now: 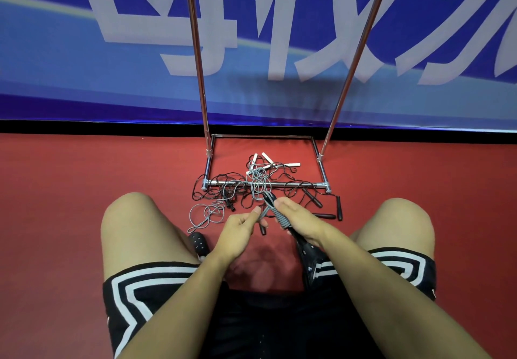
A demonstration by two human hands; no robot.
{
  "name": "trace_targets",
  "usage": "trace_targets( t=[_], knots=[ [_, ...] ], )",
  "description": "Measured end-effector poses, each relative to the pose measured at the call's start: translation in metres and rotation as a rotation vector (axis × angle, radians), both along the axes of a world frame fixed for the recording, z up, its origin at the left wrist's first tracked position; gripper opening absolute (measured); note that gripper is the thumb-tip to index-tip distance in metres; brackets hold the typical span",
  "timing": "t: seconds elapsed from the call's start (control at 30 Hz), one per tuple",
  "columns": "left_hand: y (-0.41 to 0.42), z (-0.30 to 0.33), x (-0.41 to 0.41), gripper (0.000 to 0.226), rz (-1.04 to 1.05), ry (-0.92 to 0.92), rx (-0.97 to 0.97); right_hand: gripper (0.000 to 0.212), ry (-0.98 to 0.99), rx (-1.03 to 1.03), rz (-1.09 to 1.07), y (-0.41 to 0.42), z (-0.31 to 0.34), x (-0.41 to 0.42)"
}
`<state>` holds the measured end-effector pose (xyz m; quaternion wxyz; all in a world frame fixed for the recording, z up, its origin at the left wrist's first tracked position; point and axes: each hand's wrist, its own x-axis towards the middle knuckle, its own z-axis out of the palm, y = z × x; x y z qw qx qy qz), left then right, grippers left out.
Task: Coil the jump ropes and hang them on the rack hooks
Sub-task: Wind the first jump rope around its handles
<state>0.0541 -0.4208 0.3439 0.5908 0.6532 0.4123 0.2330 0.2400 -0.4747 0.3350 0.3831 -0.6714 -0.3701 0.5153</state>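
Note:
I squat over a tangle of jump ropes (251, 182) on the red floor. My right hand (300, 221) grips a ribbed grey-and-black handle (275, 210) of the grey rope. My left hand (242, 225) pinches the grey cord next to that handle. The grey cord (208, 214) loops on the floor to the left and runs up over the rack's front base bar (265, 184). Black ropes with black handles (314, 200) and a rope with white handles (268, 160) lie knotted across the base. The rack's two chrome uprights (200, 64) rise out of view; no hooks are visible.
A blue banner wall (84, 64) with large pale characters stands right behind the rack. My bare knees (131, 218) flank the ropes, and black perforated shoes (199, 242) sit under my hands. Red floor spreads to both sides.

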Motion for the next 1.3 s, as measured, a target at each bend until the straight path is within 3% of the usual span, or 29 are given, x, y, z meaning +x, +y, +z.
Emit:
trace_targets(
  t=[0.23,0.4,0.63,0.77,0.9,1.0,1.17,1.3],
  knots=[
    [0.000,0.000,0.001,0.060,0.018,0.030,-0.045,0.025,-0.017,-0.046,0.047,-0.001,0.000,0.000],
    [0.001,0.000,-0.002,0.069,0.024,0.059,-0.066,0.039,-0.078,-0.037,0.103,-0.004,0.003,-0.004],
    [-0.002,0.004,-0.002,0.073,0.020,0.089,-0.056,0.023,-0.202,0.048,0.113,-0.007,0.005,0.000],
    [-0.004,0.007,-0.002,0.065,0.027,0.131,-0.040,0.040,-0.235,0.027,0.125,-0.008,0.003,0.004],
    [-0.004,0.005,-0.002,0.064,0.001,0.116,-0.060,0.039,-0.240,0.029,0.146,-0.009,0.008,0.001],
    [-0.004,0.005,-0.001,0.064,-0.024,0.115,-0.044,0.040,-0.205,-0.050,0.188,-0.011,0.013,-0.003],
    [-0.002,0.001,-0.001,0.070,-0.080,0.106,-0.071,0.040,0.063,-0.066,0.166,-0.013,0.007,-0.007],
    [0.000,0.000,0.004,0.073,-0.070,0.109,-0.156,0.029,-0.051,0.020,0.199,-0.012,0.010,-0.007]
  ],
)
